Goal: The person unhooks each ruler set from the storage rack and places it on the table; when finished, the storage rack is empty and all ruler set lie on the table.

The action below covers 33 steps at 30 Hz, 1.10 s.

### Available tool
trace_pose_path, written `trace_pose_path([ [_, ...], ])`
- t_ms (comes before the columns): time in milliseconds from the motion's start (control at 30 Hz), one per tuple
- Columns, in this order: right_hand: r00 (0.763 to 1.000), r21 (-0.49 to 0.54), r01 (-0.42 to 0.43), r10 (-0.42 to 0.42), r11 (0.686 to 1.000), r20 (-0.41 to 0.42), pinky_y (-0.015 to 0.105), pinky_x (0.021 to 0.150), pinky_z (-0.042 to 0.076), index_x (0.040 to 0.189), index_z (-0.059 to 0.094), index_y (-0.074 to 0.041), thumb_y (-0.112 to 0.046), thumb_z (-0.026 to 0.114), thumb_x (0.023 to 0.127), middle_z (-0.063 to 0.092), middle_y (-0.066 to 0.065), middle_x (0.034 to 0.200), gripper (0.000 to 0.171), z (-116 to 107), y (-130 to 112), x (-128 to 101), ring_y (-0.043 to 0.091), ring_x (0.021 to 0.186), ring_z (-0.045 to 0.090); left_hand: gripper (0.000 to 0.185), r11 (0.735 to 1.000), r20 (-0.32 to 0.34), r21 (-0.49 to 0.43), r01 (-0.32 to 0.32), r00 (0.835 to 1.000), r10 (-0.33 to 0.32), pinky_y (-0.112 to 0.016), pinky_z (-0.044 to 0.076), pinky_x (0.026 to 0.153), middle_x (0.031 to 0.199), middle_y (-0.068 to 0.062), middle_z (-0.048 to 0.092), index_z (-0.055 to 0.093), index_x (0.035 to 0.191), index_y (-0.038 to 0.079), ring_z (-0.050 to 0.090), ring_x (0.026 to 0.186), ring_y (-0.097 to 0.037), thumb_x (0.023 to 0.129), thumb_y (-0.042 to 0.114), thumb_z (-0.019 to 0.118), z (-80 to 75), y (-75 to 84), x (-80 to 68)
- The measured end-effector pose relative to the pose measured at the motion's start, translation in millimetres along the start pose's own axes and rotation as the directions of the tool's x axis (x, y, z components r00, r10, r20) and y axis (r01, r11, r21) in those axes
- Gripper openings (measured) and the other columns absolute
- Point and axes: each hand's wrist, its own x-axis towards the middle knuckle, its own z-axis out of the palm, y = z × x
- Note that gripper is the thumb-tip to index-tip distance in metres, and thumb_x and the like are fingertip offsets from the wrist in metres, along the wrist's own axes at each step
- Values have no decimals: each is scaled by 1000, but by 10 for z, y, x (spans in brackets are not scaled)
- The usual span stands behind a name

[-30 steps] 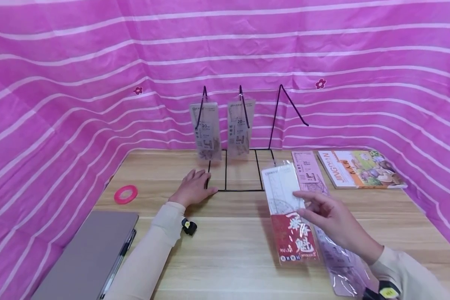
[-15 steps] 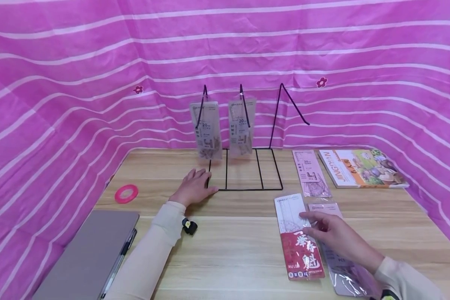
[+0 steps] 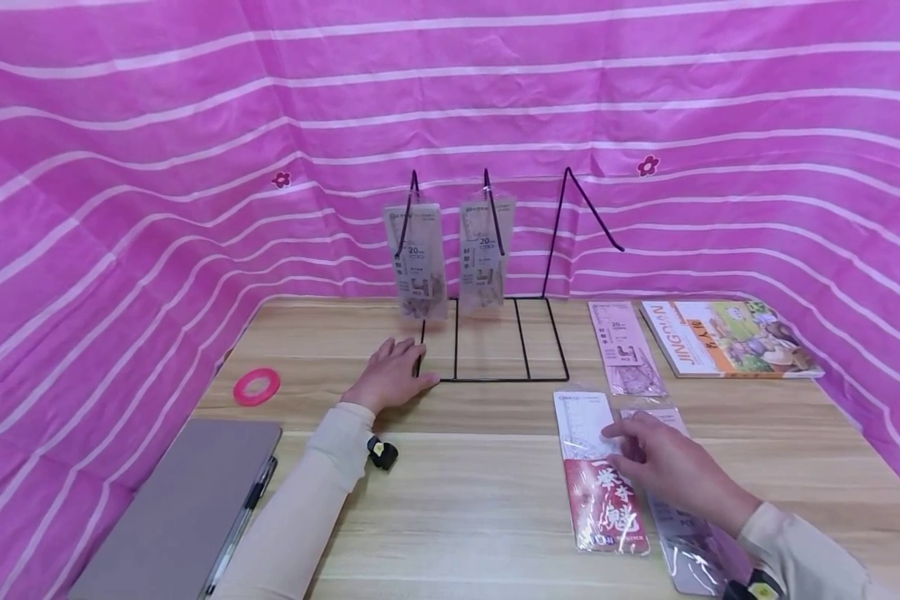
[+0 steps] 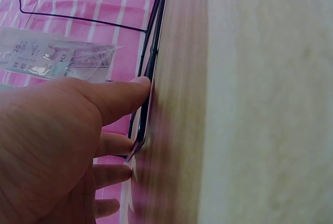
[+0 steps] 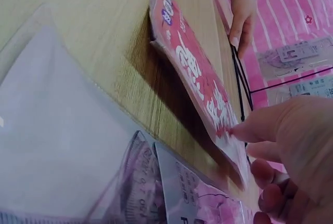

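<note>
Near the table's front right, my right hand pinches the right edge of a red-and-white ruler set packet between thumb and index finger. In the right wrist view the packet is tilted, with a shadow on the table under it. My left hand rests at the front left corner of a black wire display rack, its thumb and fingertips on the wire. Two clear ruler set packets, a left one and a middle one, hang from the rack's hooks. The right hook is bare.
Two more ruler packets lie at right, a far one and a near one partly under my right hand. A picture book lies beyond them. At left are a pink tape roll, a grey notebook and a pen.
My right hand has brought the red-and-white packet down and toward the near right, away from the rack, uncovering the rack's front right corner. My left hand has stayed at the rack's corner.
</note>
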Motion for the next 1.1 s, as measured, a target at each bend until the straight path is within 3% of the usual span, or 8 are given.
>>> trace_pose_path([
  [200, 989, 58, 56, -47, 997, -142, 21, 61, 48, 119, 73, -11, -18, 80, 94, 57, -8, 88, 28, -1, 2, 59, 2, 76, 51, 76, 1000, 2, 8, -1, 1000, 1, -65, 11, 132, 174, -16, 26, 41, 162, 10, 10, 162, -48, 104, 55, 57, 13, -7, 6],
  [433, 965, 185, 132, -84, 974, -250, 23, 74, 57, 139, 62, -10, -18, 70, 102, 65, 7, 125, 39, -42, -15, 305, 7, 95, 62, 74, 1000, -4, 6, 8, 1000, -8, -66, 11, 131, 174, -17, 26, 42, 161, 10, 11, 162, -49, 104, 53, 59, 13, -3, -5],
  [633, 948, 268, 186, -101, 945, -303, 22, 79, 57, 141, 59, -5, -15, 68, 103, 64, 13, 133, 40, -89, -162, 653, 15, 100, 67, 73, 1000, -12, 5, 5, 1000, -5, -66, 12, 131, 173, -19, 28, 44, 160, 9, 12, 161, -50, 103, 52, 59, -2, 5, -18],
  [767, 945, 342, 206, -94, 917, -314, 24, 84, 58, 141, 59, -5, -15, 68, 103, 62, 16, 134, 40, -76, -269, 1016, 28, 109, 70, 72, 1000, -30, 13, 8, 1000, -7, -65, 13, 131, 172, -18, 30, 45, 159, 9, 13, 161, -49, 103, 52, 61, -22, 3, -18],
  [933, 961, 439, 206, -97, 875, -259, 49, 102, 58, 145, 55, -8, -16, 69, 102, 49, 17, 151, 46, -90, -390, 1509, 46, 130, 60, 73, 1000, -31, 6, 7, 1000, -7, -66, 13, 131, 172, -18, 30, 46, 159, 10, 13, 161, -49, 102, 53, 62, -16, 3, -11],
  [1100, 973, 439, 195, -117, 877, -199, 62, 115, 47, 150, 48, -12, -19, 71, 100, 38, 17, 159, 55, -131, -480, 1951, 45, 145, 46, 73, 1000, -26, 2, 10, 1000, -10, -66, 12, 131, 172, -17, 30, 46, 159, 11, 12, 162, -48, 102, 53, 63, 13, 15, -4],
])
